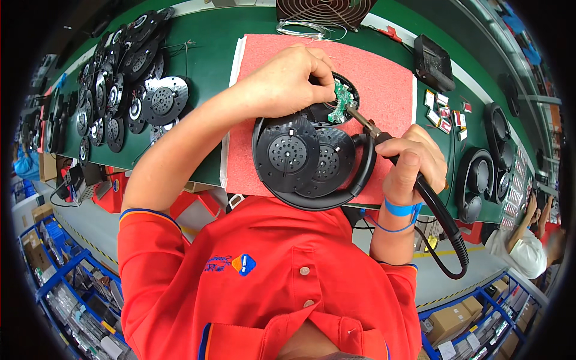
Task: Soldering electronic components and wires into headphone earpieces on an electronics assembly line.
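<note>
head view: green circuit board (343,99) sits over a round black ear cup (356,90) on the pink mat (393,90), just beyond two perforated discs (287,153). our right grip (418,161) is clenched around the soldering iron (432,199), tip at the board's right edge; whether it touches, too small to tell. our left grip (303,81) has thumb and finger brought together at the board's left edge; whether they grasp it or only steady it, we cannot tell.

risks, as we judge them: if our left fingers slip, the board could shift and the tip land off its mark. if the iron is hot, lingering may scorch the board or the cup's plastic, and a skid may burn our fingertips. the cord (453,276) loops near our wrist; a snag could jerk the tip.
</note>
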### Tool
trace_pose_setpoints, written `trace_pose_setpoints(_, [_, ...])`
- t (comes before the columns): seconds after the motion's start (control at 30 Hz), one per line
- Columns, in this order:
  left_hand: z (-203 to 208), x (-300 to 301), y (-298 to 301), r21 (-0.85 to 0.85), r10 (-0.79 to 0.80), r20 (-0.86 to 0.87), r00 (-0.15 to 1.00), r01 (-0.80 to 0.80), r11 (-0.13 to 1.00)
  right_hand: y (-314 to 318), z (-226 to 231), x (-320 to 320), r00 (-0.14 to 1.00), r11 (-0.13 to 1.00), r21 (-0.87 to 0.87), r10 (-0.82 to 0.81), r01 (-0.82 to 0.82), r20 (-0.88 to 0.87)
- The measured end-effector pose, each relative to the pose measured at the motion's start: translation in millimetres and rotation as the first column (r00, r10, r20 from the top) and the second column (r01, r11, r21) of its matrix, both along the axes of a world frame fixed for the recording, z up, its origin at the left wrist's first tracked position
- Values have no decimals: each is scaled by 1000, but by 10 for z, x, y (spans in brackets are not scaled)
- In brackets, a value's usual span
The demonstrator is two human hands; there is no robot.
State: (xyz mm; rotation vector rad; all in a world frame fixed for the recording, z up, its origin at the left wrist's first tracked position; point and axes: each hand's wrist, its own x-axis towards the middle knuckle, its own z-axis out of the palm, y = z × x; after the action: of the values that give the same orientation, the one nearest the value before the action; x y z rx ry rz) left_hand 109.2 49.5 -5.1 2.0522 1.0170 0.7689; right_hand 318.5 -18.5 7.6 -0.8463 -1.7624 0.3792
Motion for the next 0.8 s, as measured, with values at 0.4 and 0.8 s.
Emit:
trace_pose_setpoints(0.4, [161, -12, 68, 10, -119, -280, 953, 127, 992, 12, 4, -32, 999, 999, -7, 32, -32, 11])
trace_pose_setpoints(0.8, [185, 13, 28, 193, -93, -324, 941, 162, 968, 15, 7, -29, 998, 998, -10, 58, -58, 30])
